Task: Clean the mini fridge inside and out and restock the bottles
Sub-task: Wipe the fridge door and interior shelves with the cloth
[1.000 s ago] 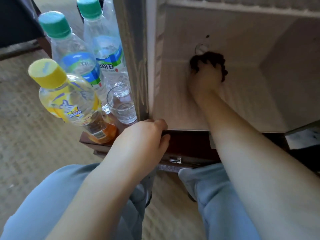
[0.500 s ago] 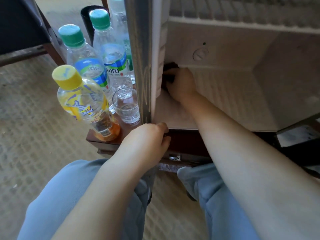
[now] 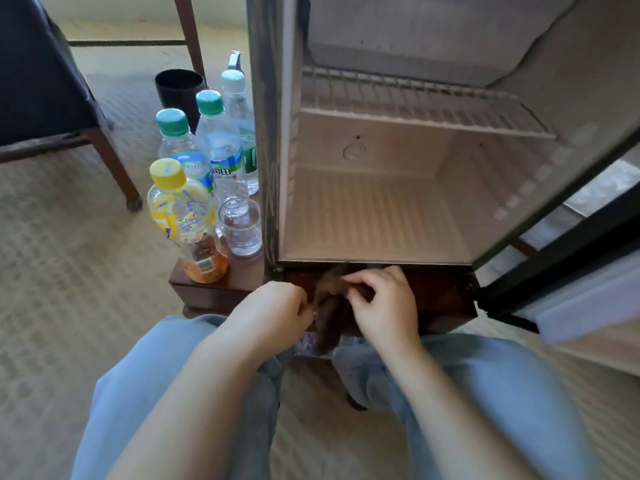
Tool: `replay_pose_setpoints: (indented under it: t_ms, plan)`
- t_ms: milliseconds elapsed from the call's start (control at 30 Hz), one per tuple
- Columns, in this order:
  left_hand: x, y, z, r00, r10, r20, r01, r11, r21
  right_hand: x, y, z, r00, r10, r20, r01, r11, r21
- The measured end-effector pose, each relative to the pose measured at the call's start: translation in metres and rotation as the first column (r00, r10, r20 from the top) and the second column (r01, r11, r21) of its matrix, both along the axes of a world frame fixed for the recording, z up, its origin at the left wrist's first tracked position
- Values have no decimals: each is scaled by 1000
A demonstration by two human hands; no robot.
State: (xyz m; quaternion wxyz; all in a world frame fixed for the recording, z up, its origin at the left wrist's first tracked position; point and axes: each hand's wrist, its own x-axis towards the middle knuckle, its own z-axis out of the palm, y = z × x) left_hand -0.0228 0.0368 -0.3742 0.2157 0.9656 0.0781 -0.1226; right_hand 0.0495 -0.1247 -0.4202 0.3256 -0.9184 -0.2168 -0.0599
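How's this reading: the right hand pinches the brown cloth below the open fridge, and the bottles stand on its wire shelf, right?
No. The head view shows the wire shelf bare; the bottles stand outside, left of the fridge. The right hand does pinch the brown cloth below the open fridge.

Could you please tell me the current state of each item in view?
Mini fridge: door open, inside empty.
Wire shelf: in place, bare.
Brown cloth: bunched, held by left hand and right hand below the fridge's front edge.
Yellow-capped bottle: upright, capped, outside the fridge.
Water bottles: three, upright, capped, outside.
Drinking glass: upright beside the fridge.
Black cup: upright on floor.
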Motion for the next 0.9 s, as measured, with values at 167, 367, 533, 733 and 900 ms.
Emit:
replay_pose_setpoints:
  t_ms: [167,367,533,733,900]
  plan:
    - [11,-1,1,996,33,88,-35,999,13,-6,-29,3,977,39,210,-51,997,51]
    - [32,-20,-5,993,9,122,-9,1000,-4,-1,-34,-4,980,-191,56,174,959,225]
    - [66,-31,-2,984,-44,174,51,998,-34,36,-37,38,912,-340,229,249,903,349]
    - [104,-46,0,988,-101,120,111,990,-84,143,-32,94,827,-255,501,154,960,234]
    - [128,-56,-2,981,-180,71,186,978,-97,215,-42,28,993,-120,12,121,986,-114]
